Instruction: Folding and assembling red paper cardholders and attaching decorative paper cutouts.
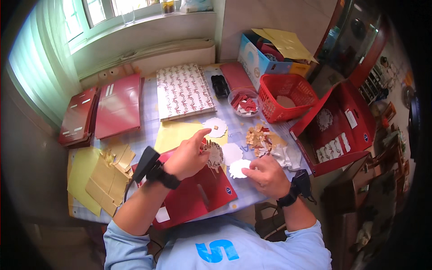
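With your right hand, you are pinching the right edge of a white scalloped disc between thumb and fingertips, while the disc is lying above the near part of the checked tabletop, just right of a red folder. Your left hand is reaching over that folder with its index finger extending toward an upper white disc, its inner side resting beside a patterned disc; whether its grip is closing on that one, you cannot tell. Paper scraps are lying beyond your right hand, near a red basket.
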The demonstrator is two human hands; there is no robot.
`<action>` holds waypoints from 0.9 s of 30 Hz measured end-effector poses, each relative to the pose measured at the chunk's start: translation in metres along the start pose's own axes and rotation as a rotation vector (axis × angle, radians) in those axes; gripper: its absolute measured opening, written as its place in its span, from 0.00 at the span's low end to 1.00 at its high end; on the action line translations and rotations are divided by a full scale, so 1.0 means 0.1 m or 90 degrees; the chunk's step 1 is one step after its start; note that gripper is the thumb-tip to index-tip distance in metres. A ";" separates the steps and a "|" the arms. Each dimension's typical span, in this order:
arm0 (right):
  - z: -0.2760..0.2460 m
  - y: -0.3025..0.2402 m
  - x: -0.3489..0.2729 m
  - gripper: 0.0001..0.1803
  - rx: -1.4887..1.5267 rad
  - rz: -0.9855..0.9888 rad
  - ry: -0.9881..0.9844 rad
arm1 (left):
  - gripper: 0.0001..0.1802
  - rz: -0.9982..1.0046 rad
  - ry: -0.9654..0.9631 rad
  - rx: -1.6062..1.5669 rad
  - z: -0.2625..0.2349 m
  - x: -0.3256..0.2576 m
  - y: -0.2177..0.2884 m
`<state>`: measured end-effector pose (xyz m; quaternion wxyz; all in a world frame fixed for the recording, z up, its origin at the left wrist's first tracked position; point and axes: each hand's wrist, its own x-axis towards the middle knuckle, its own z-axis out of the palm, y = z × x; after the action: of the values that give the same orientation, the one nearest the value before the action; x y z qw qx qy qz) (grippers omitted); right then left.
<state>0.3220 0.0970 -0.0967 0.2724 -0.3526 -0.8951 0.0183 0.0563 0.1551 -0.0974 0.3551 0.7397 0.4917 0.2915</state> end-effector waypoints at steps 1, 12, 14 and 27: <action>0.02 0.00 -0.03 0.14 -0.012 -0.008 -0.037 | 0.31 0.027 -0.005 0.055 0.05 0.07 -0.01; 0.25 0.14 -0.04 0.12 -0.009 0.029 0.011 | 0.30 -0.054 0.002 -0.031 0.22 0.61 -0.35; 0.22 0.12 -0.06 0.13 -0.008 0.038 0.018 | 0.30 -0.051 0.008 -0.058 0.21 0.62 -0.37; 0.06 0.10 -0.14 0.15 0.050 0.058 -0.076 | 0.27 0.074 -0.009 0.146 0.15 0.37 0.00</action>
<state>0.3334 0.0966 -0.1107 0.2307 -0.3804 -0.8914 0.0865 0.0805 0.1858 -0.1031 0.2539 0.8048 0.4756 0.2480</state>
